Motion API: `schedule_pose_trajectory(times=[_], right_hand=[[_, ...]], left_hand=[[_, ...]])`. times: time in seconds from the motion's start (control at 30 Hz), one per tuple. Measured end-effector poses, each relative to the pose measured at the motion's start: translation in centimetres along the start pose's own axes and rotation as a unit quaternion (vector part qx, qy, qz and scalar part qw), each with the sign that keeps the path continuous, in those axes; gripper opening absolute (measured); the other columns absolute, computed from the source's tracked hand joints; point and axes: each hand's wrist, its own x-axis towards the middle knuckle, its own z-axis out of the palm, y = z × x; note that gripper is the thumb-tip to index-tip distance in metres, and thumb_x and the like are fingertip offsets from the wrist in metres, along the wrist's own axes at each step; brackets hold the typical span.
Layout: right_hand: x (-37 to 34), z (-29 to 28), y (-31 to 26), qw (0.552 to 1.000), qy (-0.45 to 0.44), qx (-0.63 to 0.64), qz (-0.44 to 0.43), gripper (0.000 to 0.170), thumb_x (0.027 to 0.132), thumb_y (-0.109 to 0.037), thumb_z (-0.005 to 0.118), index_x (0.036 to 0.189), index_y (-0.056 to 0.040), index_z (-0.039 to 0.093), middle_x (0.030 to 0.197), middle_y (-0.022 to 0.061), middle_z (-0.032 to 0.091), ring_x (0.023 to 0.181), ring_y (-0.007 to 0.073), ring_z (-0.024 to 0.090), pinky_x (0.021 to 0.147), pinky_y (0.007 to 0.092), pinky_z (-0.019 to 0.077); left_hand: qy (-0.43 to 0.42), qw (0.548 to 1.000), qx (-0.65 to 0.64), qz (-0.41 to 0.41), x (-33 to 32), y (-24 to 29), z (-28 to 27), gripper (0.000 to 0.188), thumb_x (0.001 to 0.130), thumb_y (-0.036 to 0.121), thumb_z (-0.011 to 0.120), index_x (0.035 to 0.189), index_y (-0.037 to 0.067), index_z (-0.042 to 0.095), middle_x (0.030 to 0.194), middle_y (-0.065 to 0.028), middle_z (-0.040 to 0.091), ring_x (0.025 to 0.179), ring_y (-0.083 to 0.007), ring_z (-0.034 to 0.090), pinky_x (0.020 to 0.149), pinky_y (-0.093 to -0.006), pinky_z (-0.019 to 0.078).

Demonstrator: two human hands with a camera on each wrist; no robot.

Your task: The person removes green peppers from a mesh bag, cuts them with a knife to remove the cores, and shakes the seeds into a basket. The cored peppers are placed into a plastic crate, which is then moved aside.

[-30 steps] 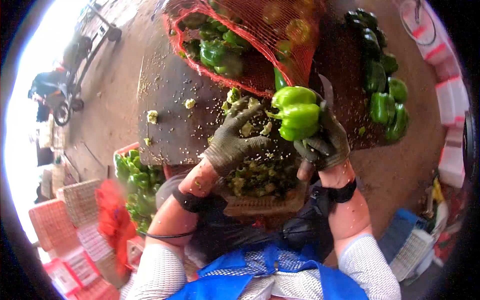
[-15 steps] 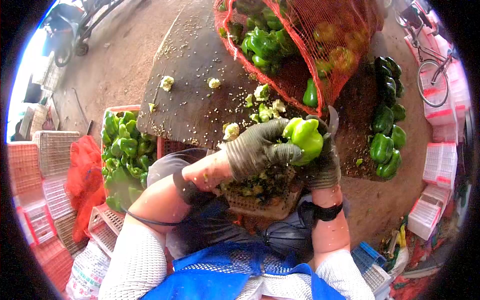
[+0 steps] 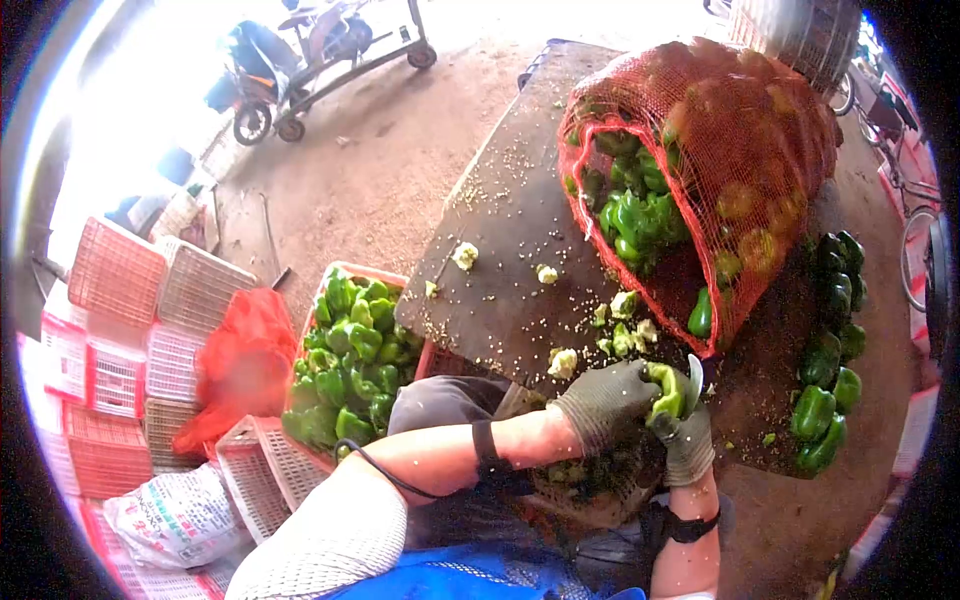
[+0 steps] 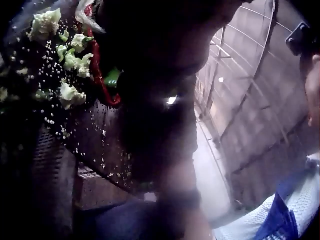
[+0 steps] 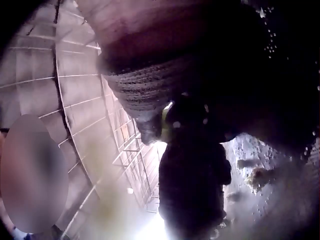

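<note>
Over the near edge of the table, my gloved left hand (image 3: 606,404) grips a green bell pepper (image 3: 664,392). My gloved right hand (image 3: 690,447) is close against the pepper's right side and holds a knife, whose pale curved blade (image 3: 695,378) stands up beside the pepper; the handle is hidden in the glove. Pale pepper cores (image 3: 622,340) and scattered seeds lie just beyond the hands. Both wrist views are very dark; the left one shows cores (image 4: 71,95) and seeds, the right one dark glove shapes.
A red mesh sack (image 3: 760,190) of green peppers lies open on the dark table (image 3: 500,270). Whole peppers (image 3: 815,410) line the table's right side. A crate of peppers (image 3: 350,360) stands at left, near stacked crates (image 3: 115,265). Another crate (image 3: 595,495) of scraps sits below my hands.
The head view has swung left. My left hand, beside the pepper at first, has closed on it. The pepper has turned between both hands, and the blade now shows beside it.
</note>
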Motion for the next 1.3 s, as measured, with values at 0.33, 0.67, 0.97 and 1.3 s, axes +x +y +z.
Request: schedule_pose_trajectory(times=[0.33,0.67,0.97,1.3], right_hand=[[-1.0,0.1,-1.5,0.998,0.045,0.043,0.033,0.073,0.068,-0.034,0.084,0.124,-0.0011,0.051,0.101,0.0047,0.064,0.088,0.0147,0.058,0.085,0.0277,0.0480],[-2.5,0.7,-3.0,0.996,-0.017,0.015,0.090,0.065,0.071,-0.023,0.082,0.124,-0.0024,0.051,0.095,0.0026,0.064,0.080,0.0107,0.059,0.074,0.0256,0.0513],[-2.0,-0.7,-2.2,0.963,0.018,0.264,0.057,0.083,0.076,-0.021,0.078,0.143,-0.0082,0.031,0.106,0.0029,0.063,0.089,0.0104,0.059,0.077,0.0249,0.0504],[0.1,-2.0,3.1,0.996,-0.001,0.066,-0.064,0.042,0.089,-0.023,0.064,0.126,-0.0068,0.052,0.109,0.0044,0.063,0.094,0.0170,0.061,0.083,0.0298,0.0513]], left_hand=[[0.049,0.957,-0.284,0.041,-0.1,-1.8,3.7,0.030,0.083,0.018,0.067,0.111,0.005,0.065,0.105,-0.0029,0.068,0.094,-0.0125,0.062,0.081,-0.0266,0.0503],[-0.244,0.897,-0.364,0.062,0.3,-4.2,1.9,0.023,0.085,0.006,0.060,0.107,0.002,0.066,0.095,-0.0041,0.069,0.086,-0.0095,0.062,0.078,-0.0275,0.0519],[-0.108,0.933,-0.339,-0.055,-0.2,0.4,-3.5,0.029,0.087,0.022,0.070,0.108,0.003,0.068,0.097,-0.0018,0.068,0.087,-0.0082,0.060,0.079,-0.0258,0.0495],[0.076,0.951,0.001,0.298,2.5,-2.4,0.5,0.086,0.065,0.012,0.075,0.140,0.003,0.034,0.142,-0.0238,0.035,0.130,-0.0412,0.037,0.107,-0.0423,0.0339]])
